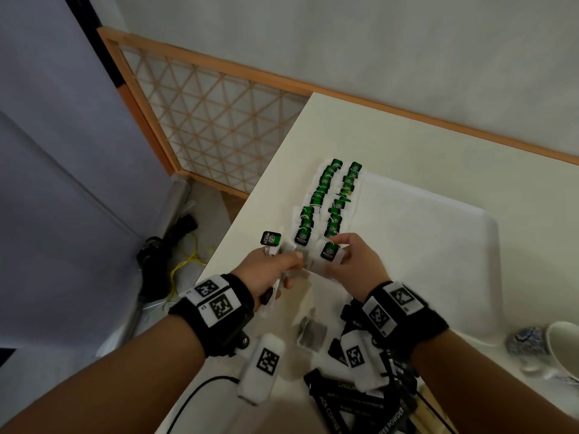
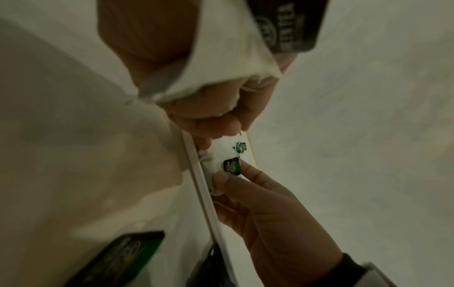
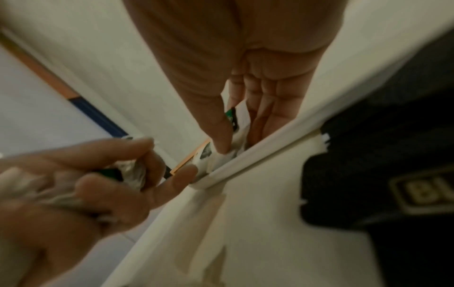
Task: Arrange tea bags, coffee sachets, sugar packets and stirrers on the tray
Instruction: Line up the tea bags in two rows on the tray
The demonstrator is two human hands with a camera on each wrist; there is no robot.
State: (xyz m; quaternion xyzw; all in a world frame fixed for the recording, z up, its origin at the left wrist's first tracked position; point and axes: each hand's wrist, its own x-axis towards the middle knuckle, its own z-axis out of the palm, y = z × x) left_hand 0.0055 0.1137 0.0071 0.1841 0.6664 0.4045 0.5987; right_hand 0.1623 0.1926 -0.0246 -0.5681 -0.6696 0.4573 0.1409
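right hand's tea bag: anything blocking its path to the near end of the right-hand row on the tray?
Nothing visible. The right hand pinches the tea bag just short of the row's nearest bag; the left hand, gripping more bags, sits to the side, off the path.

Left wrist view, blurred: left hand grips a bunch of white tea bags. Right hand pinches one tea bag with a green tag at the white tray rim.
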